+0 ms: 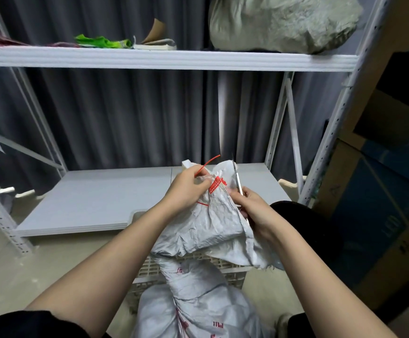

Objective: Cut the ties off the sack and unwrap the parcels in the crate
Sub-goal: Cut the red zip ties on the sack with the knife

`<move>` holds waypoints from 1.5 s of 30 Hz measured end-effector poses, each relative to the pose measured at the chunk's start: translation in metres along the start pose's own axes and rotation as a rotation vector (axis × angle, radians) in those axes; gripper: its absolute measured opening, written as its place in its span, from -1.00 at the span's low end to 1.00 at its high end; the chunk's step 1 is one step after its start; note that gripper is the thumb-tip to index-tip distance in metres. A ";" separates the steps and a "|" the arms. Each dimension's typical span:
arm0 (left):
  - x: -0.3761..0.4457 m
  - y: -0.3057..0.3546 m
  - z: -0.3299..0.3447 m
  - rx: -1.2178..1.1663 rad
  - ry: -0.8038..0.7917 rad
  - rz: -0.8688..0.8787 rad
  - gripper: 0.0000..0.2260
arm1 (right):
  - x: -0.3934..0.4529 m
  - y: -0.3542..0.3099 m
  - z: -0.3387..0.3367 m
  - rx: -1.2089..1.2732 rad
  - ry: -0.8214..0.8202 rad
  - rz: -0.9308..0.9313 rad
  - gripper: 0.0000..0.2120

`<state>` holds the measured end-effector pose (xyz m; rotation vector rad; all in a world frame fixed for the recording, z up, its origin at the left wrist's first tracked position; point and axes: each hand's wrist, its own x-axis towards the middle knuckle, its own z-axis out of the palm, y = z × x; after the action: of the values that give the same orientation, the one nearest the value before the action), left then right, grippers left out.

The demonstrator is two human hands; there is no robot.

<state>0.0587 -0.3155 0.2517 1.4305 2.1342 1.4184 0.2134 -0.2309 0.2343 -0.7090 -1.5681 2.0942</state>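
The left hand [188,189] pinches the red tie [207,164] at the gathered neck of the grey woven sack [198,230], whose body hangs down into the white plastic crate [149,269] below. The tie's loose tail arcs up and to the right, its red tag [217,185] lying between the two hands. The right hand [249,206] grips scissors [237,178], blades pointing up and away (whether parted I cannot tell), just right of the tag. The cut likely needs the blades swung left across the tie's loop.
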 end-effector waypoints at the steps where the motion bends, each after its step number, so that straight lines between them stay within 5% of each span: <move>1: -0.001 0.000 0.001 0.003 -0.003 -0.004 -0.84 | -0.001 0.002 0.004 -0.020 0.041 -0.004 -0.80; 16: -0.007 0.024 -0.023 -0.121 -0.248 -0.140 -0.70 | 0.002 0.002 0.010 -0.307 0.481 -0.265 -0.70; 25: -0.018 0.016 -0.036 -0.056 -0.390 -0.178 -0.76 | -0.004 0.008 0.020 -0.815 0.478 -0.312 -0.80; 30: -0.022 0.005 -0.039 -0.021 -0.338 -0.202 -0.75 | -0.021 0.009 0.029 -0.874 0.487 -0.307 -0.79; 37: -0.022 -0.001 -0.039 0.011 -0.300 -0.215 -0.76 | -0.050 -0.007 0.031 -0.957 0.296 -0.173 -0.85; 45: -0.023 -0.002 -0.032 0.103 -0.224 -0.187 -0.65 | -0.077 -0.015 0.047 -1.367 0.323 -0.242 -0.71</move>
<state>0.0494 -0.3528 0.2593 1.3134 2.1577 1.0449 0.2442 -0.3088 0.2710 -1.0704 -2.5514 0.4399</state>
